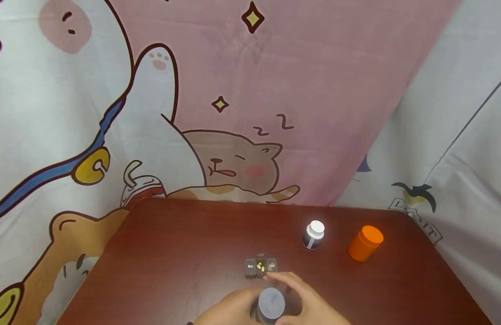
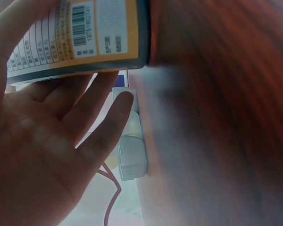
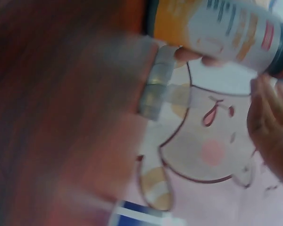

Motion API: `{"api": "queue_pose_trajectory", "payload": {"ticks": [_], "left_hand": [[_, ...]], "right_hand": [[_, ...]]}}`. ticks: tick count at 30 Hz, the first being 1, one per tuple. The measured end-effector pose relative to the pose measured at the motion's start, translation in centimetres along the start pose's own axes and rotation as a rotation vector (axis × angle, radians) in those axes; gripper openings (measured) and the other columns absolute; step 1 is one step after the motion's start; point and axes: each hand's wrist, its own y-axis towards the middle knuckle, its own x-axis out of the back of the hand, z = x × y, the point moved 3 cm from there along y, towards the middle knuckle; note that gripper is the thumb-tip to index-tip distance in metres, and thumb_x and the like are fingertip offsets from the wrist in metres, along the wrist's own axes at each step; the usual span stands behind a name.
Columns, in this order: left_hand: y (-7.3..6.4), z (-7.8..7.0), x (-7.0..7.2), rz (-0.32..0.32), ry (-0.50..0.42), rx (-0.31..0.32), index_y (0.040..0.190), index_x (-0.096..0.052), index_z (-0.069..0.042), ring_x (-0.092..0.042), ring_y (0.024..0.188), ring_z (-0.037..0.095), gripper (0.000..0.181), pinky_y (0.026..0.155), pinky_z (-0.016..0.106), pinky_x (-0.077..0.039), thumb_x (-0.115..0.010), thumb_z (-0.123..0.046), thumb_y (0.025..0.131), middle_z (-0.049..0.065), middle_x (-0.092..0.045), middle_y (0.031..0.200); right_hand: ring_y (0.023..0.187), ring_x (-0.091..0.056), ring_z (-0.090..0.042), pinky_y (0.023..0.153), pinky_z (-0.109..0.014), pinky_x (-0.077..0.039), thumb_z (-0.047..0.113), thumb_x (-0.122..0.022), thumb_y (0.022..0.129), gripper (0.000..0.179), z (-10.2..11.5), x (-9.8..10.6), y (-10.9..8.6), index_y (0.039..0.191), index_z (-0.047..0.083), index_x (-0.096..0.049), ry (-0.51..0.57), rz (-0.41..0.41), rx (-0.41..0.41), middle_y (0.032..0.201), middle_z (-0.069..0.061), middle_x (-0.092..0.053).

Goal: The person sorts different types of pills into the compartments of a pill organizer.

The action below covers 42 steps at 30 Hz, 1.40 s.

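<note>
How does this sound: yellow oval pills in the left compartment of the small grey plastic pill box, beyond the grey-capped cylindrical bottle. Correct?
Not quite: the head view shows the yellow oval pills in the middle compartment, not the left. The small grey plastic pill box does lie beyond the grey-capped cylindrical bottle.

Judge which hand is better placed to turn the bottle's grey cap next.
Likely the right hand: its fingers are beside the grey cap, while the left hand wraps around the bottle, seemingly better suited to steadying it.
</note>
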Motion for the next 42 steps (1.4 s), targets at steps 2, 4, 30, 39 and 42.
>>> {"api": "queue_pose_trajectory", "payload": {"ticks": [2, 4, 30, 39, 42], "left_hand": [[0.0, 0.2, 0.0, 0.021, 0.011, -0.015, 0.125, -0.054, -0.04, -0.058, 0.1, 0.001, 0.054, 0.083, 0.038, -0.054, -0.069, -0.053, 0.075, -0.019, -0.065, 0.118], [0.0, 0.4, 0.0, 0.032, 0.022, -0.026, 0.129, -0.052, -0.038, -0.057, 0.102, 0.001, 0.056, 0.085, 0.038, -0.054, -0.068, -0.052, 0.077, -0.018, -0.063, 0.121], [0.0, 0.2, -0.1, 0.037, -0.103, 0.019, 0.128, -0.052, -0.04, -0.057, 0.105, 0.003, 0.056, 0.09, 0.054, -0.051, -0.071, -0.048, 0.075, -0.014, -0.064, 0.123], [0.2, 0.5, 0.0, 0.033, -0.089, 0.017, 0.124, -0.056, -0.034, -0.061, 0.094, 0.002, 0.054, 0.081, 0.038, -0.054, -0.073, -0.047, 0.074, -0.016, -0.067, 0.111], [0.3, 0.4, -0.1, 0.029, -0.102, 0.019, 0.123, -0.057, -0.037, -0.061, 0.094, 0.003, 0.054, 0.08, 0.037, -0.055, -0.073, -0.048, 0.073, -0.016, -0.067, 0.112]], "right_hand": [[0.115, -0.049, -0.021, 0.095, -0.06, -0.043, 0.015, -0.069, 0.083, 0.066, -0.4, 0.3, 0.2, 0.142, 0.021, -0.039, 0.139, 0.068, 0.009, 0.134, -0.009, -0.055], [0.12, -0.047, -0.026, 0.101, -0.059, -0.04, 0.009, -0.064, 0.086, 0.062, -0.7, 0.4, 0.6, 0.142, 0.016, -0.04, 0.241, 0.141, 0.064, 0.136, -0.012, -0.054], [0.112, -0.053, -0.025, 0.097, -0.045, -0.046, 0.008, -0.068, 0.083, 0.057, -1.8, 0.0, 0.7, 0.137, 0.011, -0.049, 0.286, 0.125, 0.102, 0.131, -0.009, -0.058], [0.117, -0.049, -0.02, 0.097, -0.06, -0.041, 0.015, -0.071, 0.081, 0.06, -1.3, 0.0, 0.7, 0.137, 0.018, -0.049, 0.171, 0.101, 0.034, 0.136, -0.008, -0.055], [0.114, -0.049, -0.015, 0.094, -0.056, -0.045, 0.023, -0.075, 0.077, 0.061, -1.0, -0.3, 0.7, 0.133, 0.021, -0.051, 0.056, 0.058, 0.025, 0.13, -0.001, -0.055]]}}
